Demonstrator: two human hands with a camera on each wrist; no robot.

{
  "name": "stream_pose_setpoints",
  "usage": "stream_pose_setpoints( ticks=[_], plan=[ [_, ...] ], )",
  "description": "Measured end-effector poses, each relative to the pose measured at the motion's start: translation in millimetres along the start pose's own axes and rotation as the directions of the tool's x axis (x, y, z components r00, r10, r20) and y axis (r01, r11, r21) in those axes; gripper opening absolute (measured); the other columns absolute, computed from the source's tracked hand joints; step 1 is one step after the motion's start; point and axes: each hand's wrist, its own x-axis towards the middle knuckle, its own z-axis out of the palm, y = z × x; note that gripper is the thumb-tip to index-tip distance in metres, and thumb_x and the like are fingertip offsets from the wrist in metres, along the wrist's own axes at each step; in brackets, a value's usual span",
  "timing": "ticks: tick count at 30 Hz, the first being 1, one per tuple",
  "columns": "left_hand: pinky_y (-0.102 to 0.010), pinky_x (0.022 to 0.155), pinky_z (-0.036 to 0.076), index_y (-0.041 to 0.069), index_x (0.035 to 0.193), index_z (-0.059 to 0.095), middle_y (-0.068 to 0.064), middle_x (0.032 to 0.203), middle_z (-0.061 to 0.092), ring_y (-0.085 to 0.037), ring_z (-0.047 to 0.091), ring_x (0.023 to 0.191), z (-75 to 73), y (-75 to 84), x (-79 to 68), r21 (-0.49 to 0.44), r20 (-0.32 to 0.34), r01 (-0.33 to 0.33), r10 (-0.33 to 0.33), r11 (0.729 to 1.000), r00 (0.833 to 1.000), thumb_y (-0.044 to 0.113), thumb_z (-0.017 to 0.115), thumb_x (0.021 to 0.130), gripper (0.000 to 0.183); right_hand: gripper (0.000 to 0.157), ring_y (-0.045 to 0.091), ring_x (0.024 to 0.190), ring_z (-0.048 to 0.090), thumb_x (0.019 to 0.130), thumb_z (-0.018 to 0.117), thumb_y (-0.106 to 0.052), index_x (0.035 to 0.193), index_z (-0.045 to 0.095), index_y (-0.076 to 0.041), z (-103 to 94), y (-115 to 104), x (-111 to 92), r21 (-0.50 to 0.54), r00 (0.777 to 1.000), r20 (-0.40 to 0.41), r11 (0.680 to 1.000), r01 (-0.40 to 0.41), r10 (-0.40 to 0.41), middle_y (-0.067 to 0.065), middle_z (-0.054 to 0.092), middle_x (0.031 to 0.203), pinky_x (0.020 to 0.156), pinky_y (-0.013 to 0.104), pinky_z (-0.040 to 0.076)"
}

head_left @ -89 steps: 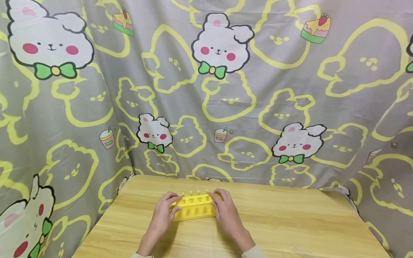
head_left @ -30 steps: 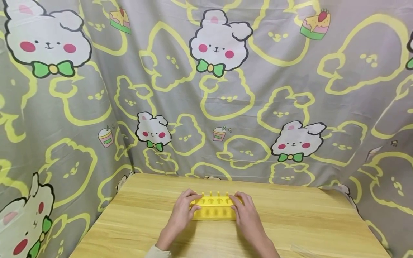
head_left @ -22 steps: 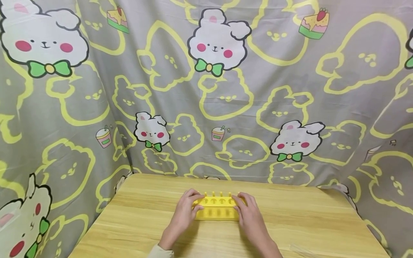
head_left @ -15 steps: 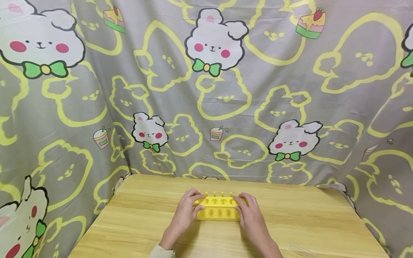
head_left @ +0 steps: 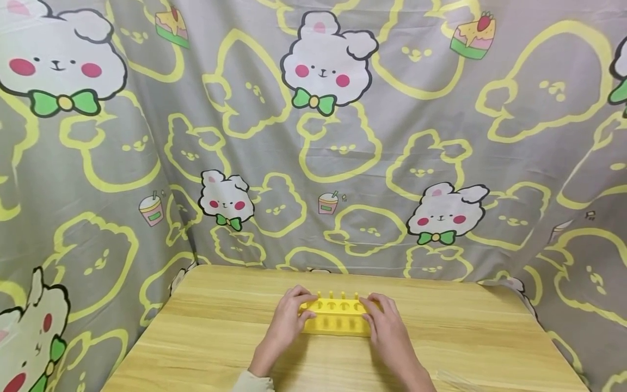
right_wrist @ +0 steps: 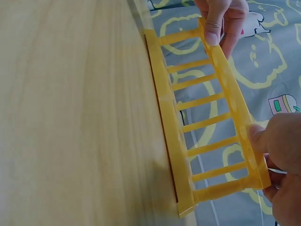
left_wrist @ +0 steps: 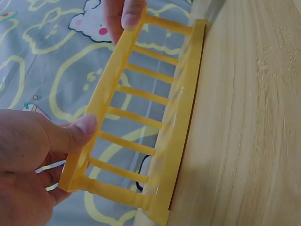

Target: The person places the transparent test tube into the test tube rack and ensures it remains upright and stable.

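Note:
A yellow plastic test tube rack [head_left: 338,326] stands upright on the table in the head view, with a row of holes in its top plate and several short pegs along the back. My left hand [head_left: 283,322] grips the left end of that plate, thumb in front and fingers behind. At the opposite end, my right hand [head_left: 393,329] pinches the plate in the same way. Both wrist views show the thumbs on the rack's upper bar [left_wrist: 104,82] and its lower base [right_wrist: 168,110] down on the wood.
The wooden table [head_left: 220,326] runs back to a grey curtain [head_left: 357,190] printed with rabbits, which also closes in the sides. Near the front right edge lies something thin and transparent [head_left: 455,380].
Both hands have shifted the rack to the right along the table, and it has turned from slightly slanted to nearly straight. The head view has swung slightly right.

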Motion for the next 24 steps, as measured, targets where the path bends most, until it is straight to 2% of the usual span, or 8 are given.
stream_pose_setpoints(
  ticks=[10,18,24],
  plan=[
    [-0.036,0.090,0.057,0.003,0.113,0.077,-0.001,0.107,0.066,-0.021,0.061,0.103,5.0,6.3,6.1,-0.004,0.021,0.022,-0.022,1.000,1.000,0.007,0.086,0.080,0.034,0.034,0.028,0.115,0.056,0.089,0.077,0.000,0.123,0.072,-0.004,-10.4,5,2,-0.010,0.998,0.056,0.999,-0.032,0.033,0.011,0.062,0.121,0.088,0.043,0.059],
    [-0.034,0.088,0.057,0.004,0.114,0.078,0.000,0.107,0.066,-0.020,0.062,0.104,10.5,11.1,11.2,-0.016,0.032,0.029,-0.028,0.999,0.999,0.008,0.085,0.082,0.033,0.033,0.027,0.116,0.055,0.093,0.075,-0.002,0.126,0.072,-0.005,-20.0,10,5,-0.011,0.986,0.133,0.994,-0.104,0.105,0.009,0.061,0.123,0.086,0.040,0.058],
    [-0.033,0.087,0.057,0.004,0.115,0.078,-0.001,0.107,0.065,-0.021,0.062,0.104,15.2,11.4,13.1,-0.032,0.032,0.025,-0.024,0.999,0.999,0.006,0.084,0.082,0.033,0.033,0.027,0.114,0.055,0.091,0.076,0.000,0.124,0.073,-0.004,-21.7,13,4,-0.018,0.988,0.116,0.995,-0.096,0.098,0.009,0.061,0.122,0.082,0.039,0.059]
  ],
)
